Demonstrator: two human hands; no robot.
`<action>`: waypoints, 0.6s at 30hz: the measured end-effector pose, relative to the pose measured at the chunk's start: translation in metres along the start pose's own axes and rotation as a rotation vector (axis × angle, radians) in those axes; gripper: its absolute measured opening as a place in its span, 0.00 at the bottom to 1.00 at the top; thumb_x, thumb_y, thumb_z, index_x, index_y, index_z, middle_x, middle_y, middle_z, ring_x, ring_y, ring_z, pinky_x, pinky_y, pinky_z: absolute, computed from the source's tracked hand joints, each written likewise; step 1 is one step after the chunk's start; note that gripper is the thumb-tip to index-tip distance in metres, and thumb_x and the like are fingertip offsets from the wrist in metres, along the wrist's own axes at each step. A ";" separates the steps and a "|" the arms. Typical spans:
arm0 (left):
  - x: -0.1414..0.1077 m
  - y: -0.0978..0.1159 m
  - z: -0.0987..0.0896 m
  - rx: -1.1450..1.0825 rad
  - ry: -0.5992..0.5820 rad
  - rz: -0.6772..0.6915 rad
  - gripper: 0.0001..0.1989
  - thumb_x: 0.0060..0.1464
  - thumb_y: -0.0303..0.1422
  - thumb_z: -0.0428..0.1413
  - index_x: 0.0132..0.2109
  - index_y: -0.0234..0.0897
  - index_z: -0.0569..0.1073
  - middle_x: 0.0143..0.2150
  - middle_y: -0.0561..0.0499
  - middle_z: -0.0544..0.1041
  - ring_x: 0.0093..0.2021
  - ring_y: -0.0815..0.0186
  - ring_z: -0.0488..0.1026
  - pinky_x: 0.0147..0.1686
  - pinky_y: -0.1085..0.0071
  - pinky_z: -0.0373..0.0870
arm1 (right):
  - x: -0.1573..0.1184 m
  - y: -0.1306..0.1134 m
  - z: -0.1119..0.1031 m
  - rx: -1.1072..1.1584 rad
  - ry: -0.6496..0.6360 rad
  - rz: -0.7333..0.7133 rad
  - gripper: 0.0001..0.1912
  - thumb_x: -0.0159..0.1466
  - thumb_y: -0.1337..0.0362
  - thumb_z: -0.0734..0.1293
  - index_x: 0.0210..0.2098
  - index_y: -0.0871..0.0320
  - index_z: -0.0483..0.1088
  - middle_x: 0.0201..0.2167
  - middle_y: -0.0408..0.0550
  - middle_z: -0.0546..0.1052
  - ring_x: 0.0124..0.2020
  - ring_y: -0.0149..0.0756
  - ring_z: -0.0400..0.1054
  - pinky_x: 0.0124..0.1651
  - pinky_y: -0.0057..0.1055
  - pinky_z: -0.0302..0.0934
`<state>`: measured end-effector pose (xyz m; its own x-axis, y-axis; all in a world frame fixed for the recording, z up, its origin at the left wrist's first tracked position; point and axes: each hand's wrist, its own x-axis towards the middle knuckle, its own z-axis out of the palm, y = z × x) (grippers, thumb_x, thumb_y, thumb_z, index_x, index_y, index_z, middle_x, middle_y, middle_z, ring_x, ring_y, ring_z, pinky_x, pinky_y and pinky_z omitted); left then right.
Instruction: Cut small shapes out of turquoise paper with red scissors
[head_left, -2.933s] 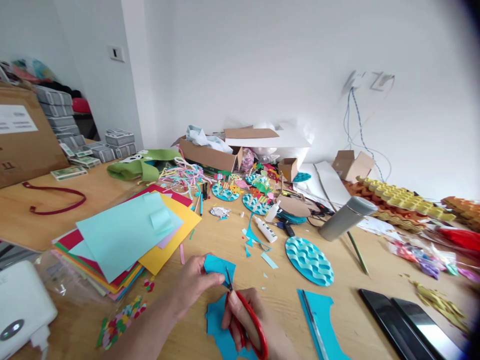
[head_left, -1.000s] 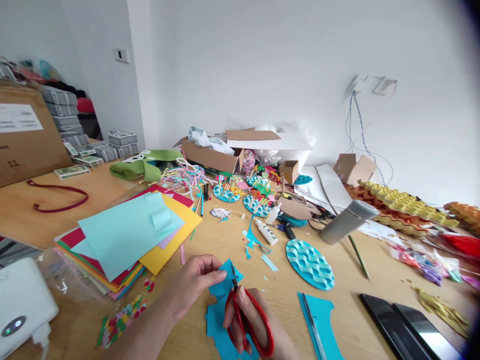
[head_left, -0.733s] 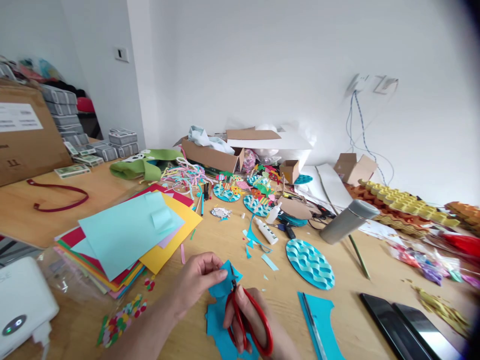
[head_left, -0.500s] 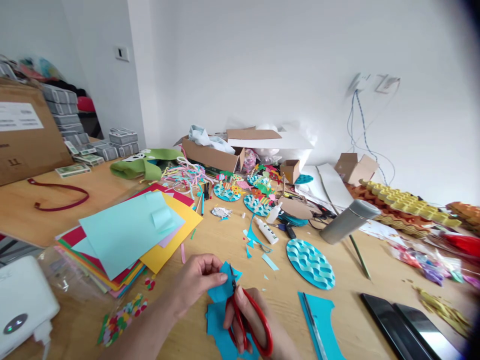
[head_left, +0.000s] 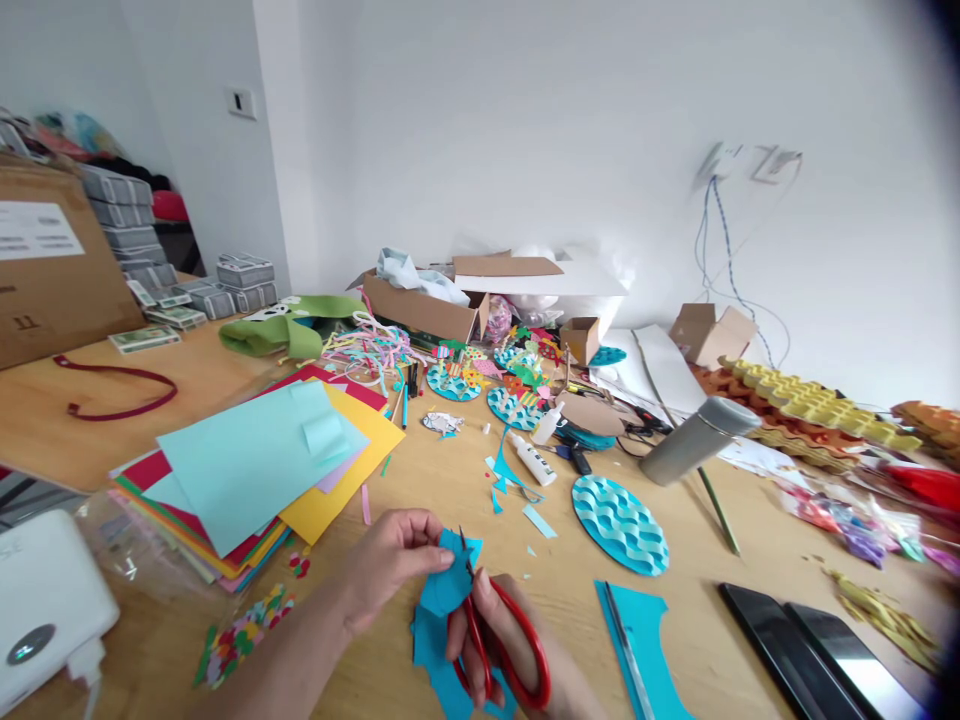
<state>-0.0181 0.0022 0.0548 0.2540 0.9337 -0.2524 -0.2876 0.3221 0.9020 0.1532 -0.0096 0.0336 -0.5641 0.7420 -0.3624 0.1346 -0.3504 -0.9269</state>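
Observation:
Between the thumb and fingers of my left hand (head_left: 401, 555) is a small blue paper piece (head_left: 448, 587). My right hand (head_left: 499, 635) grips the red handles of the scissors (head_left: 538, 660), whose blades are parted at the right edge of that piece. Under both hands a larger blue paper scrap (head_left: 442, 665) lies on the table, partly hidden by the right hand. To the right are a wavy-patterned blue oval (head_left: 621, 525) and another cut blue sheet (head_left: 649, 640) with a pen (head_left: 628, 645) on it.
Coloured paper sheets (head_left: 240, 460) are stacked at the left, near a white power bank (head_left: 52, 610). White glue bottles (head_left: 534, 458), a grey tumbler (head_left: 697, 440) and egg trays (head_left: 810, 400) stand or lie further back. Two black phones (head_left: 780, 640) lie at the right.
The small blue piece has turned a little in my left hand, and its lower part has swung right, towards the scissors. The scissors' handles are spread slightly wider.

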 end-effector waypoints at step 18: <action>0.001 -0.001 0.000 0.112 0.041 0.036 0.10 0.39 0.37 0.62 0.23 0.34 0.72 0.21 0.54 0.72 0.26 0.69 0.64 0.30 0.72 0.60 | -0.003 -0.004 -0.001 -0.154 0.021 -0.020 0.38 0.58 0.32 0.55 0.21 0.62 0.69 0.10 0.41 0.64 0.10 0.23 0.52 0.15 0.22 0.46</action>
<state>-0.0179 0.0030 0.0538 0.2063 0.9508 -0.2312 -0.1901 0.2707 0.9437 0.1552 -0.0096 0.0381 -0.5510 0.7600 -0.3445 0.2478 -0.2452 -0.9373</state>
